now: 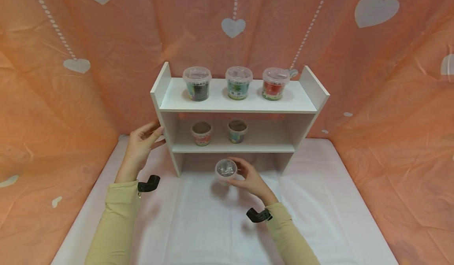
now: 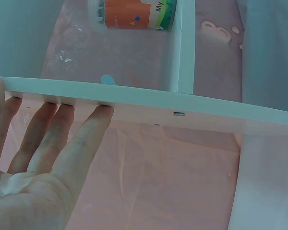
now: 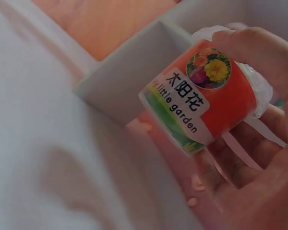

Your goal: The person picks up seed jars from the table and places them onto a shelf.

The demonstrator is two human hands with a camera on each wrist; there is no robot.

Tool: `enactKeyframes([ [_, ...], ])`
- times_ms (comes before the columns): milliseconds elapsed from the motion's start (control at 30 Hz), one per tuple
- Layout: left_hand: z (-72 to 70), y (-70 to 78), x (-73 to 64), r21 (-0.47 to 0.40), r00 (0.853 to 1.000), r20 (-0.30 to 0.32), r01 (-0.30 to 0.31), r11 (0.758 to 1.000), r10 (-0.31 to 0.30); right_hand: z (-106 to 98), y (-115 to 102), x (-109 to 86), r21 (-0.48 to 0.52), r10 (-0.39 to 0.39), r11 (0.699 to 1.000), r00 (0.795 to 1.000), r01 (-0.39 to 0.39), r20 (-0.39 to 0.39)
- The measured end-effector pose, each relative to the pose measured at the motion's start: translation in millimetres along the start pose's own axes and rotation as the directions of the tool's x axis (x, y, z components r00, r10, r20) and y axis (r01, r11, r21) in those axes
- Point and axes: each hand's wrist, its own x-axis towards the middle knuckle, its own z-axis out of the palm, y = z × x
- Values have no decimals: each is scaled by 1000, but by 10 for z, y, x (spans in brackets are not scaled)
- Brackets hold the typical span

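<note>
A small clear-lidded plastic planter cup point(image 1: 226, 169) is gripped by my right hand point(image 1: 251, 179) in front of the white shelf's lowest opening. In the right wrist view the cup point(image 3: 201, 93) is tilted and shows an orange-red label with flowers and the words "little garden". The thumb lies near its lid and the fingers are around the other side. At the white shelf's point(image 1: 234, 110) left side panel, my left hand point(image 1: 140, 145) touches the outer face. The left wrist view shows nearly straight fingers point(image 2: 89, 136) against that panel, with the thumb at its front edge.
Three lidded cups stand on the top board: a dark-labelled cup point(image 1: 198, 89), a green cup point(image 1: 237, 88) and a red cup point(image 1: 273, 89). The middle board bears a red-labelled cup point(image 1: 203, 139) and a green-blue cup point(image 1: 236, 136). White cloth point(image 1: 213, 233) covers the table; orange curtains point(image 1: 198, 28) surround it.
</note>
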Motion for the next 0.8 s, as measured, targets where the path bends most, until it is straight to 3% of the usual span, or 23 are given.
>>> enactKeyframes([
  [800,3,14,-8,41,1000,-2,23,999,-23,-484,-615,-31,-54,-122,991,991,119,-55],
])
